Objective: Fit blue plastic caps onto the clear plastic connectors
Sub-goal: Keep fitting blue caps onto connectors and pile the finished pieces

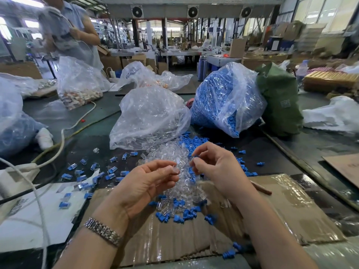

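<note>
While left hand (144, 183) pinches one connector (175, 168), right hand (215, 166) pinches one cap (194, 156)

I see blue caps (186, 213) among clear connectors (180, 183) on brown cardboard (291, 206), a green sack (279, 101), my silver watchband (103, 231).

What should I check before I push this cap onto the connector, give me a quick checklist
1. Clear connector pinched in the left hand: ok.
2. Blue cap in the right hand: only a sliver of blue shows at the fingers; ok.
3. Cap lined up with the connector's opening: cannot tell, both too small and partly hidden.
4. Parts already touching: not ok, a gap remains between them.
5. More loose parts in reach: ok, mixed pile lies below the hands.
</note>
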A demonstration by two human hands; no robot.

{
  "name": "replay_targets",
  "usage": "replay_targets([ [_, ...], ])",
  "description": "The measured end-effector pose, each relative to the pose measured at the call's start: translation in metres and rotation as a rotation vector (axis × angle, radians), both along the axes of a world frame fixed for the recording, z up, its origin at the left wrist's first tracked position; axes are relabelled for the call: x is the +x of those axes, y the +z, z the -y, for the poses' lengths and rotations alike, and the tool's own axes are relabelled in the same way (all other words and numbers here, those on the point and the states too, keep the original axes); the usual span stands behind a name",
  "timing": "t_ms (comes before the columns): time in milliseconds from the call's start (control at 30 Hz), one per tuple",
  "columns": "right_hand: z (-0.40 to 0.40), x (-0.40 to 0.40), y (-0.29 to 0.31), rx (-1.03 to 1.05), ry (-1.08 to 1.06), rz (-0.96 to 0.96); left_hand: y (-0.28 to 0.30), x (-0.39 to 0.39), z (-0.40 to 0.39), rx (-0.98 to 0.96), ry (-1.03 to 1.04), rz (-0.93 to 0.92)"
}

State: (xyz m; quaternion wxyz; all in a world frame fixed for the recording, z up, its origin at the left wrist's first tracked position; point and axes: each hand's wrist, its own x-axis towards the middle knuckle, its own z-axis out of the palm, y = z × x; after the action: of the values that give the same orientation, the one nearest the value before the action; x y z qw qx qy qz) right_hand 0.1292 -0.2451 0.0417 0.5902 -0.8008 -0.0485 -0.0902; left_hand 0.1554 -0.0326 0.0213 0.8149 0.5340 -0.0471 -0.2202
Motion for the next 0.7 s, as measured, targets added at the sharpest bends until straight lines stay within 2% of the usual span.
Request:
replay_targets([
  [67,-0.003,-0.003,0.004,0.145,0.084,-0.033,0.001,-0.001,0.001,-0.002,-0.006,0.000],
  [133,-0.004,-0.005,0.006,0.189,0.137,-0.032,0.002,-0.003,0.002,-0.015,-0.013,0.006],
  [400,-0.011,-0.008,0.003,0.112,0.178,0.107,0.008,-0.009,0.006,0.006,-0.079,0.054],
  [600,-0.011,-0.008,-0.002,-0.071,0.177,0.178,0.004,-0.008,0.004,0.007,-0.092,0.093],
  [700,-0.011,-0.008,-0.002,-0.099,0.163,0.177,0.006,-0.010,0.004,0.015,-0.102,0.127],
])
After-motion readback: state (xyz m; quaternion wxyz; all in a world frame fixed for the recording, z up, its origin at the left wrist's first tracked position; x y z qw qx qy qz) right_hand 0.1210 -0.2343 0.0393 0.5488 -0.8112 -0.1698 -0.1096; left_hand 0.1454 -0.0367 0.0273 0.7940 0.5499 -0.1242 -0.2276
